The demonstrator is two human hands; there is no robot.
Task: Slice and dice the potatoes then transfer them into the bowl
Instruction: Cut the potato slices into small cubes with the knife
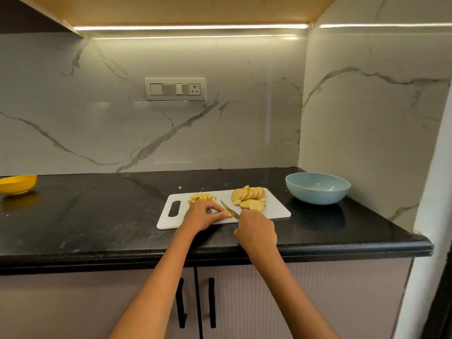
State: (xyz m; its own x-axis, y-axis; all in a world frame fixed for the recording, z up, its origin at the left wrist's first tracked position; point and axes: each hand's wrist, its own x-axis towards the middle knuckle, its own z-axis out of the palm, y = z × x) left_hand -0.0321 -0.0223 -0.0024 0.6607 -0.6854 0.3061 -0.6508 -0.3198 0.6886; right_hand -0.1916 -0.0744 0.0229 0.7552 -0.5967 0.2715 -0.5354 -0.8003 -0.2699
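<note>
A white cutting board point(276, 209) lies on the black counter. Round potato slices point(249, 195) are heaped at its back right. A small pile of diced potato point(203, 197) sits at its back left. My left hand point(201, 216) pinches a small stack of slices point(229, 214) near the board's front. My right hand point(255, 231) grips a knife point(228, 208) whose blade rests against that stack. A pale blue bowl point(318, 188) stands empty to the right of the board.
A yellow bowl point(18, 183) sits at the counter's far left. One stray potato bit point(180, 187) lies on the counter behind the board. A marble wall closes the right side just past the blue bowl. Cabinet doors with black handles point(211, 302) are below.
</note>
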